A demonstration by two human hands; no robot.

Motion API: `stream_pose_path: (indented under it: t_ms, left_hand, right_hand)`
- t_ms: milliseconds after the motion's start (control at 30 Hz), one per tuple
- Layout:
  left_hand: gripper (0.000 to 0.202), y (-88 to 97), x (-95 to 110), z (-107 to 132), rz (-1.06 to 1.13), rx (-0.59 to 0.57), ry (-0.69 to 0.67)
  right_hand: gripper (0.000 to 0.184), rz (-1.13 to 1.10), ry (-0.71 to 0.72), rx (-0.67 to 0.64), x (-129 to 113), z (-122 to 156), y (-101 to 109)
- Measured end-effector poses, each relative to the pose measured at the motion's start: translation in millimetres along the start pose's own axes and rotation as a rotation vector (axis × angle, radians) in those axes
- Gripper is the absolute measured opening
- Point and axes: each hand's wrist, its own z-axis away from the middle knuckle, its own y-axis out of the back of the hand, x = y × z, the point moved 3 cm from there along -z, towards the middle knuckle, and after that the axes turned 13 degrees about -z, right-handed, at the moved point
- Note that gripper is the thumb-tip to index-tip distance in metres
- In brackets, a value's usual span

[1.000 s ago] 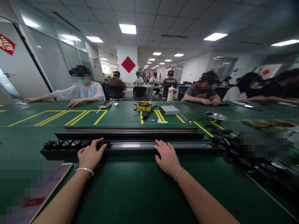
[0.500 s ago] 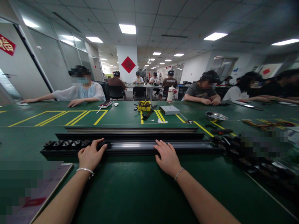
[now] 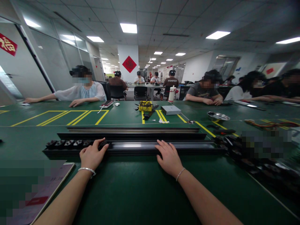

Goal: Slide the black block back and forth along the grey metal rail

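Note:
A long black channel with a shiny inner strip lies crosswise in front of me. Several small black modules with light metal tops sit in a row at its left end. My left hand is closed on the black module at the right end of that row, thumb and fingers on either side; part of it is hidden. Farther right, my right hand rests on the channel, fingers stretched over its near edge and holding nothing.
Two more rails lie just behind the channel. A heap of black parts lies at the right, a steel bowl beyond it. A booklet is at lower left. Across the green table sit co-workers, near a grey box.
The whole view has shifted very slightly to the left, so things appear a little farther right. Both hands keep their places on the channel.

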Motion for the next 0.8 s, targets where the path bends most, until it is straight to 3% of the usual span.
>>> stream_pose_path:
  t_ms: [800]
  left_hand:
    - [0.055, 1.4, -0.2, -0.7, 0.014, -0.015, -0.012]
  right_hand:
    - [0.040, 0.004, 0.002, -0.001, 1.3, -0.3, -0.7]
